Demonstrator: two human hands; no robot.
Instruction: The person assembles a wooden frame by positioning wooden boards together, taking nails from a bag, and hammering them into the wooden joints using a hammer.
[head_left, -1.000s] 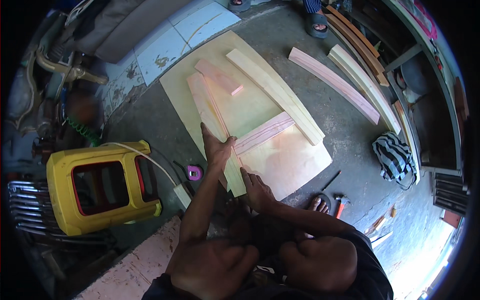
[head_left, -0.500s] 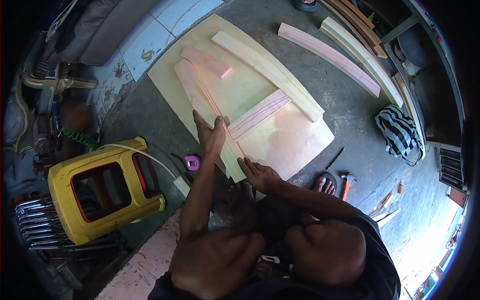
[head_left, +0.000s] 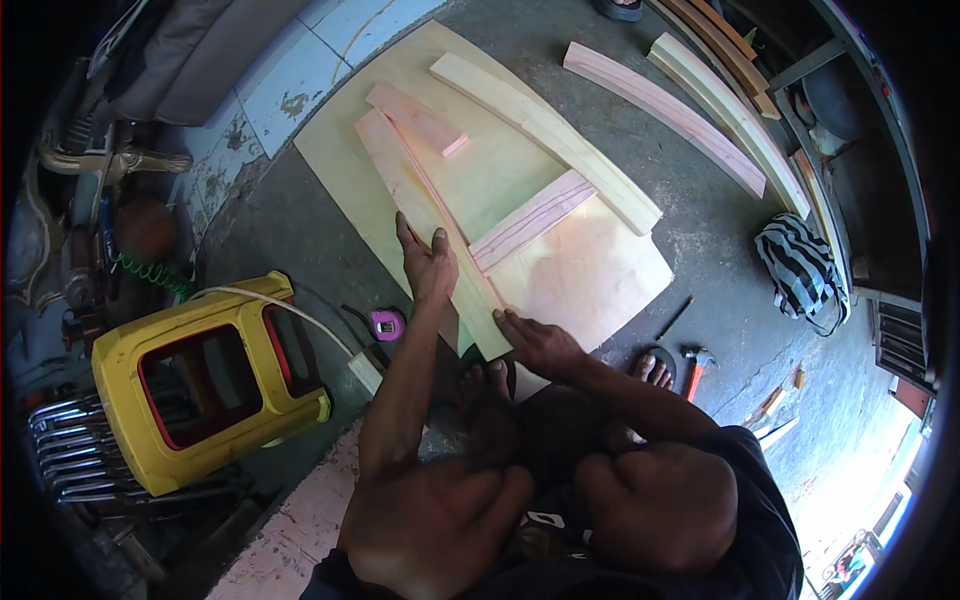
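Note:
A long pale wooden plank [head_left: 420, 190] lies slantwise on a plywood sheet [head_left: 610, 300]. Along its left edge my left hand [head_left: 430, 272] grips it, thumb on top. My right hand [head_left: 543, 346] holds the plank's right edge near its close end, fingertips against the wood. A short pinkish crosspiece [head_left: 532, 220] runs from this plank to a second, slightly curved plank [head_left: 550, 140] on the right. Another short wooden piece [head_left: 420, 118] rests by the far end of the first plank.
Two curved wooden strips [head_left: 665, 118] [head_left: 735, 125] lie on the floor at the far right, near a striped bag [head_left: 797, 262]. A hammer [head_left: 697, 373] sits right of my foot. At left are a purple tape measure [head_left: 386, 324] and a yellow plastic frame [head_left: 205, 385].
The gripped plank has shifted slightly rightward over the plywood, with both hands moving along. Its crosspiece and the near end of the second plank have shifted the same way. The view has moved a little.

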